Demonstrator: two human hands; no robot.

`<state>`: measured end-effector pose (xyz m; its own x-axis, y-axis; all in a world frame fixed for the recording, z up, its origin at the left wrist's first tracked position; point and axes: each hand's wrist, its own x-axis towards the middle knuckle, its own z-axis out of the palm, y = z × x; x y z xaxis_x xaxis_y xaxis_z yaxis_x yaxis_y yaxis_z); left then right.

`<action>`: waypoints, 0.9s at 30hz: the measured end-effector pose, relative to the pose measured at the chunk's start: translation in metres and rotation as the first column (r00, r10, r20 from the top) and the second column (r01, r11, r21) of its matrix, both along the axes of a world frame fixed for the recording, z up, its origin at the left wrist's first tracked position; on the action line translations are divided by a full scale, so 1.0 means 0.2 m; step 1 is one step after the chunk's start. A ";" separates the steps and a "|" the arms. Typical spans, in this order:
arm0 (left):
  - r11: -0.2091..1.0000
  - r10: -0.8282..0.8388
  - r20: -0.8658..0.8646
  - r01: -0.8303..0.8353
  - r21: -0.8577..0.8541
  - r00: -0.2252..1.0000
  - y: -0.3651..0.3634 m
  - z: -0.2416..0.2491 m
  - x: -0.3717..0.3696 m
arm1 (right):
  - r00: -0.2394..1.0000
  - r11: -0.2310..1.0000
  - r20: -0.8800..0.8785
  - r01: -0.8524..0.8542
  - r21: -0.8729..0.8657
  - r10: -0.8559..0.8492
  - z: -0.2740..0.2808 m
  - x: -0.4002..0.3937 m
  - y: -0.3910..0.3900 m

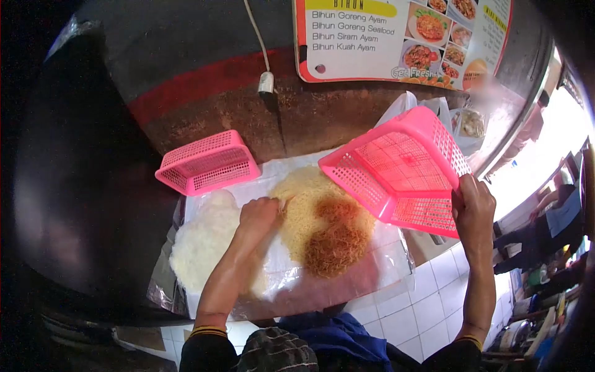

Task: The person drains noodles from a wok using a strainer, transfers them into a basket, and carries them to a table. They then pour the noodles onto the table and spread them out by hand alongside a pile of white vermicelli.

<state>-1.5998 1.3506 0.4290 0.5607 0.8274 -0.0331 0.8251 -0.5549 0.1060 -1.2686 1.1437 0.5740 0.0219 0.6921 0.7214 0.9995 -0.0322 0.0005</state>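
My right hand [474,201] grips the rim of a large pink basket [403,167], which is tilted with its opening towards me, above the right side of the noodles. My left hand [260,214] has its fingers curled at the left edge of a pile of yellow noodles [297,211]; what they hold, if anything, is hidden. Reddish-brown shreds [334,251] lie on top of the yellow noodles. To the left of them a white noodle pile [204,248] rests on the plastic-covered table [310,301].
A smaller pink basket [211,162] stands tilted at the back left. Behind the large basket are plastic bags [468,127]. A menu board [359,56] and a hanging cable plug [266,82] are at the wall. A person [551,217] is at the far right.
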 end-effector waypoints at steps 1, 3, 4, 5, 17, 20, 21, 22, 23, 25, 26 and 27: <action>1.000 -0.003 0.045 0.004 -0.023 0.999 0.00 0.00 0.04 | 1.000 1.000 0.017 -0.005 0.010 0.005 0.01 -0.01 0.01; 0.993 -0.035 0.176 0.013 0.120 0.984 0.02 -0.18 0.19 | 0.997 0.998 0.067 -0.039 0.050 0.035 0.03 -0.02 0.04; 0.996 -0.027 0.256 0.047 -0.073 0.966 -0.03 -0.21 0.27 | 0.997 0.998 0.071 -0.048 0.051 0.044 0.04 -0.02 0.05; 0.962 -0.004 0.334 0.096 -0.257 0.942 -0.08 -0.24 0.34 | 0.993 0.997 0.104 -0.057 0.059 0.051 0.05 -0.02 0.06; 0.907 -0.351 0.388 0.413 -0.085 0.852 -0.32 -0.16 0.17 | 0.974 0.973 0.159 -0.186 0.138 0.164 0.03 0.05 0.26; 0.983 -0.120 0.112 0.134 -0.126 0.986 -0.10 0.02 0.12 | 0.971 0.962 0.155 -0.207 0.178 0.180 -0.01 0.08 0.30; 0.998 -0.022 0.126 0.028 -0.047 0.992 0.00 0.03 0.15 | 0.971 0.956 0.149 -0.215 0.202 0.187 -0.03 0.09 0.31; 0.996 0.075 0.150 -0.081 0.033 0.986 0.09 -0.02 0.19 | 0.969 0.953 0.158 -0.220 0.211 0.189 -0.05 0.11 0.33; 0.995 0.076 0.160 -0.085 0.046 0.984 0.16 -0.09 0.23 | 0.969 0.951 0.160 -0.221 0.217 0.189 -0.07 0.12 0.34; 0.987 0.159 -0.001 -0.159 0.014 0.987 0.32 -0.24 0.31 | 0.968 0.943 0.153 -0.232 0.237 0.200 -0.11 0.15 0.37; 0.987 0.159 0.010 -0.160 0.030 0.987 0.37 -0.32 0.34 | 0.955 0.934 0.170 -0.280 0.223 0.245 -0.12 0.17 0.39; 0.985 0.173 -0.031 -0.173 -0.020 0.984 0.40 -0.40 0.35 | 0.949 0.927 0.179 -0.297 0.230 0.260 -0.13 0.18 0.40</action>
<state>-1.5302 1.4298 0.3481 0.4077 0.9106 -0.0675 0.9114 -0.4012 0.0915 -1.2320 1.2247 0.5480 -0.2612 0.4516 0.8531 0.9580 0.2296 0.1717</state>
